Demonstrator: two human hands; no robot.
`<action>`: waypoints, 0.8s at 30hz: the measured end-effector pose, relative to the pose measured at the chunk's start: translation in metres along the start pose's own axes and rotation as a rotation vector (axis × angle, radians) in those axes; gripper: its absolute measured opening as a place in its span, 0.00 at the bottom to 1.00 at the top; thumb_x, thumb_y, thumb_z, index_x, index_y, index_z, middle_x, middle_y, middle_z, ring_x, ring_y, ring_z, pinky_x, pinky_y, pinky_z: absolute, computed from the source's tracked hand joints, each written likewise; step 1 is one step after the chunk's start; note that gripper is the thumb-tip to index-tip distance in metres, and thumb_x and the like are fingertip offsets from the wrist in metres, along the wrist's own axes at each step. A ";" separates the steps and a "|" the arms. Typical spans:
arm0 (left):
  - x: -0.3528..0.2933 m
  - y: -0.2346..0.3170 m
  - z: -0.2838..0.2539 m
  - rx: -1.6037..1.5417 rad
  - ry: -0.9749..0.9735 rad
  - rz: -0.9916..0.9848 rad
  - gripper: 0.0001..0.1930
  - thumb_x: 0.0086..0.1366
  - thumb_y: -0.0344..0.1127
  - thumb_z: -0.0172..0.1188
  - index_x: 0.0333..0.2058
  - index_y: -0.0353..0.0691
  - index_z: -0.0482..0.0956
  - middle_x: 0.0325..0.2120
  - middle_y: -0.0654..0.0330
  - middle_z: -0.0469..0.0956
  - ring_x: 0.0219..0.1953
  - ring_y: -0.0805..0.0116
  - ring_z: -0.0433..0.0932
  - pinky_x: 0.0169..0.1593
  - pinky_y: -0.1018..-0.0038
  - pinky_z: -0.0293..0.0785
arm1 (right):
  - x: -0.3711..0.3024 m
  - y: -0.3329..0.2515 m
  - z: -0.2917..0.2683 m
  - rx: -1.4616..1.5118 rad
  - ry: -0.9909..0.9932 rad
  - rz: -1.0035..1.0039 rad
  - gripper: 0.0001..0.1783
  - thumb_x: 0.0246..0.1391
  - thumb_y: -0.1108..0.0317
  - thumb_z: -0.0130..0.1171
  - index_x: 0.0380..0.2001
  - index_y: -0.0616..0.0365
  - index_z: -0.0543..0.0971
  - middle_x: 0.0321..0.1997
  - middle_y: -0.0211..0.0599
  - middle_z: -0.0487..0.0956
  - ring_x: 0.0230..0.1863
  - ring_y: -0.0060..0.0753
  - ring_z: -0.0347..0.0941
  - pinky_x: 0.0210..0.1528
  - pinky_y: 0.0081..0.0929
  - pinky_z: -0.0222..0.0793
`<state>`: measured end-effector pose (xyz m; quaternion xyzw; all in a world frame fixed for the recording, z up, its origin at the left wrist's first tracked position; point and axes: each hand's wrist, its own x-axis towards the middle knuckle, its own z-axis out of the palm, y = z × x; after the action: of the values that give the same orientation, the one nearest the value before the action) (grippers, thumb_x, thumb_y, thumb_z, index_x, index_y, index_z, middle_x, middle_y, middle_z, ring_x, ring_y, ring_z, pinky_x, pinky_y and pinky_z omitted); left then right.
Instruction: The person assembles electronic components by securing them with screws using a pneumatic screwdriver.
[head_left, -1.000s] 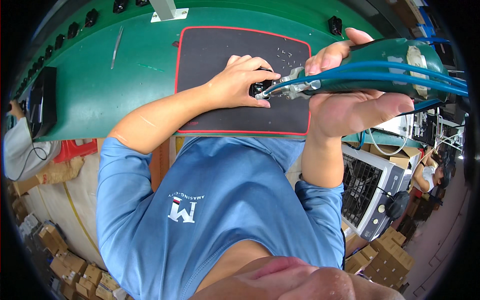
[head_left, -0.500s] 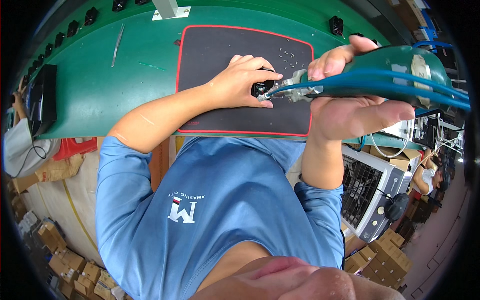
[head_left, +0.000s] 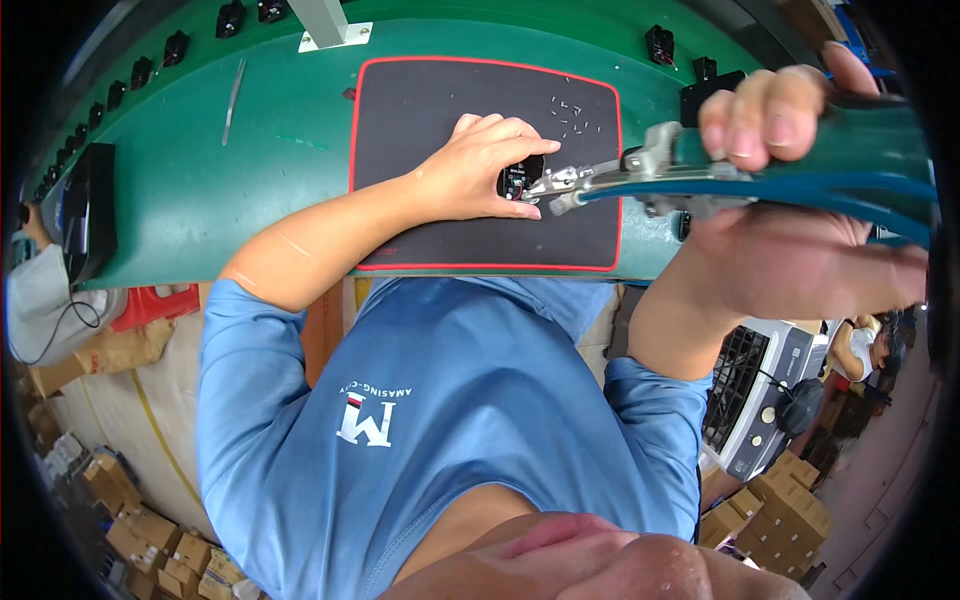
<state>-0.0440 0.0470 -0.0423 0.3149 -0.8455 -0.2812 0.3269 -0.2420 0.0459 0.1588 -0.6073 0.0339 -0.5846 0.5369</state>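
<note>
My left hand [head_left: 475,172] lies on the dark mat, its fingers and thumb closed around a small black boxy part [head_left: 517,178] with a bit of green circuit board showing. My right hand [head_left: 780,255] grips a green-bodied power screwdriver [head_left: 690,150], with blue hoses running along it. The metal nose [head_left: 560,182] of this tool points left at the black part, near my left thumb. Whether its tip touches the part I cannot tell. The tool and my right hand are partly blurred and close to the camera.
Small silver screws [head_left: 575,118] lie scattered on the red-edged mat [head_left: 440,245]. On the green table [head_left: 180,210] stand a metal post [head_left: 325,25] and several black parts [head_left: 175,48] along the far edge. A grey machine [head_left: 765,400] stands at right, with cartons [head_left: 790,495] below.
My right hand and the screwdriver have moved to the right and nearer the camera, and the nose has drawn slightly back to the right. My left hand keeps its hold on the black part.
</note>
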 end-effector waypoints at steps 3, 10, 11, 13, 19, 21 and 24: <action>-0.002 -0.002 0.001 0.034 0.025 0.015 0.38 0.47 0.50 0.79 0.58 0.50 0.77 0.49 0.63 0.76 0.52 0.60 0.73 0.56 0.61 0.60 | -0.012 0.039 -0.014 -0.103 0.001 -0.086 0.69 0.46 0.08 0.34 0.59 0.73 0.70 0.32 0.40 0.78 0.27 0.32 0.75 0.29 0.28 0.72; 0.002 0.004 0.000 -0.008 0.040 0.012 0.31 0.48 0.52 0.78 0.50 0.47 0.80 0.49 0.65 0.75 0.51 0.61 0.72 0.57 0.62 0.59 | -0.025 0.065 0.007 -0.057 0.314 -0.037 0.66 0.48 0.10 0.28 0.50 0.72 0.74 0.23 0.44 0.76 0.20 0.35 0.73 0.25 0.30 0.73; 0.002 0.004 0.000 -0.013 0.040 0.012 0.31 0.49 0.53 0.78 0.49 0.47 0.80 0.49 0.65 0.75 0.52 0.61 0.72 0.57 0.62 0.59 | -0.026 0.066 0.007 -0.055 0.312 -0.036 0.66 0.48 0.10 0.28 0.50 0.72 0.74 0.23 0.44 0.76 0.20 0.35 0.73 0.25 0.30 0.73; 0.002 0.004 -0.001 -0.018 0.039 0.014 0.30 0.49 0.53 0.78 0.48 0.47 0.80 0.49 0.65 0.75 0.52 0.61 0.72 0.58 0.62 0.58 | -0.027 0.069 0.005 -0.067 0.306 -0.052 0.66 0.49 0.10 0.29 0.50 0.72 0.74 0.23 0.44 0.76 0.20 0.35 0.73 0.25 0.29 0.73; 0.001 0.003 0.000 0.006 0.026 0.006 0.31 0.49 0.54 0.77 0.49 0.47 0.80 0.49 0.64 0.75 0.52 0.61 0.71 0.58 0.62 0.58 | -0.028 0.072 0.004 -0.097 0.319 -0.065 0.65 0.50 0.11 0.28 0.50 0.73 0.73 0.22 0.44 0.76 0.19 0.35 0.73 0.24 0.29 0.74; 0.001 0.004 -0.001 -0.007 0.022 -0.006 0.31 0.49 0.54 0.77 0.49 0.46 0.80 0.49 0.64 0.75 0.52 0.60 0.71 0.57 0.62 0.58 | -0.028 0.072 0.006 -0.094 0.323 -0.066 0.65 0.50 0.11 0.28 0.50 0.73 0.73 0.22 0.44 0.76 0.19 0.35 0.73 0.24 0.29 0.74; 0.001 0.004 0.000 0.004 0.020 -0.004 0.31 0.49 0.54 0.77 0.48 0.46 0.81 0.49 0.64 0.75 0.52 0.60 0.71 0.57 0.62 0.58 | -0.027 0.071 0.006 -0.092 0.322 -0.071 0.65 0.50 0.11 0.28 0.50 0.73 0.74 0.23 0.44 0.77 0.19 0.35 0.73 0.24 0.29 0.74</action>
<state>-0.0459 0.0491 -0.0395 0.3202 -0.8421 -0.2769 0.3341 -0.2044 0.0379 0.0932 -0.5306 0.1248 -0.6909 0.4750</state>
